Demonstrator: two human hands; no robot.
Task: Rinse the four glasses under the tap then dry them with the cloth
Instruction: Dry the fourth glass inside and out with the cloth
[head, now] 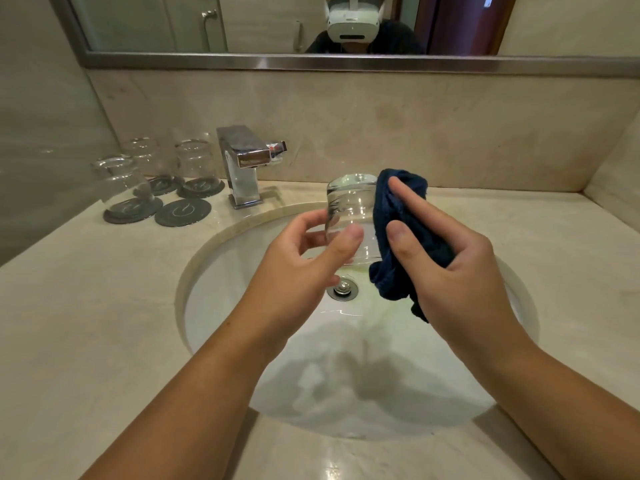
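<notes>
My left hand holds a clear glass upside down above the sink, thumb and fingers around its lower wall. My right hand grips a dark blue cloth and presses it against the glass's right side. Three more clear glasses stand upside down on dark round coasters at the back left: one at the front, one behind it, one beside the tap. A fourth coaster lies bare. No water runs from the chrome tap.
The sink has a metal drain plug and a little water on its bottom. A beige stone counter surrounds it, with a wall close on the left and a corner at the right. A framed mirror hangs above the backsplash.
</notes>
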